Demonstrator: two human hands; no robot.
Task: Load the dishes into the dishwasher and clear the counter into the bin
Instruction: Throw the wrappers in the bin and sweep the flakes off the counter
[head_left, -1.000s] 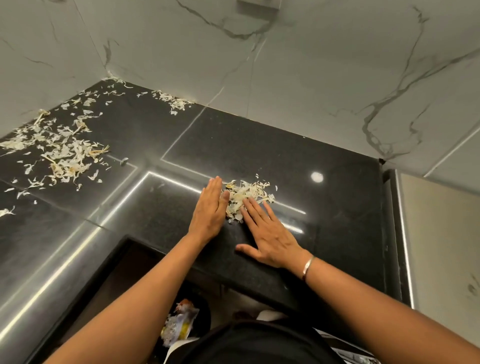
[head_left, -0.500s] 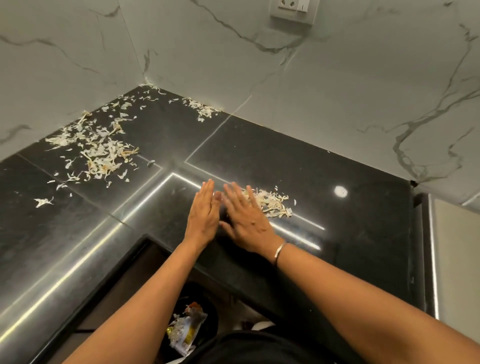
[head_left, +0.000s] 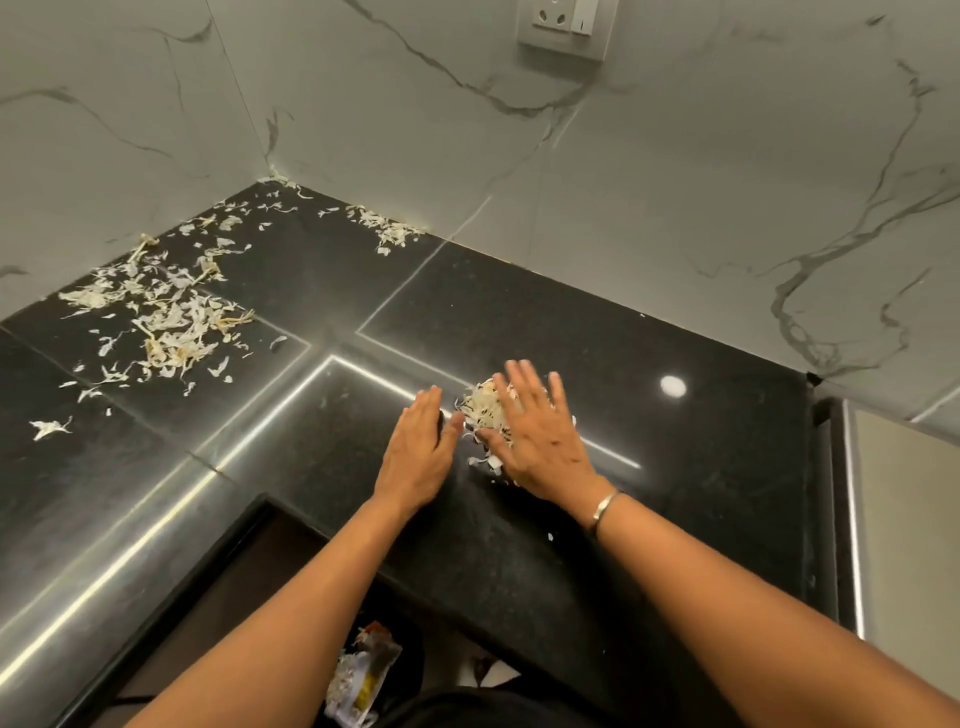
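My left hand (head_left: 421, 452) rests on the glossy black stone counter (head_left: 675, 467), fingers straight and pressed together, palm turned toward the small heap of pale, papery vegetable peelings (head_left: 483, 410). It serves as a wall, so the scraps have something to bunch against. My right hand (head_left: 540, 441) lies over the far side of that heap with its fingers straight and spread wide. It touches the peelings and grips nothing, and spread like that it can rake the most flakes in one pass. Neither hand is curled round anything.

The heap sits between my two palms, near the counter's front edge. A few loose flakes lie just beside my right wrist, by the thin silver bangle (head_left: 605, 512).

I judge this to be the gathering step: pack the pile tight, then carry or sweep it over the front edge. The dark bin (head_left: 413, 649) stands below that edge, close to my body, with a crumpled printed wrapper (head_left: 363, 670) in it, which is why the pile belongs on this near side.

Much is left to do. A broad scatter of pale peelings (head_left: 171, 322) covers the counter's far left part toward the inner corner. A smaller drift of flakes (head_left: 389, 231) lies along the back edge against the grey-veined marble wall (head_left: 675, 208). Flakes this light will likely flutter off if I lift them carelessly. No dishes or dishwasher are in view.
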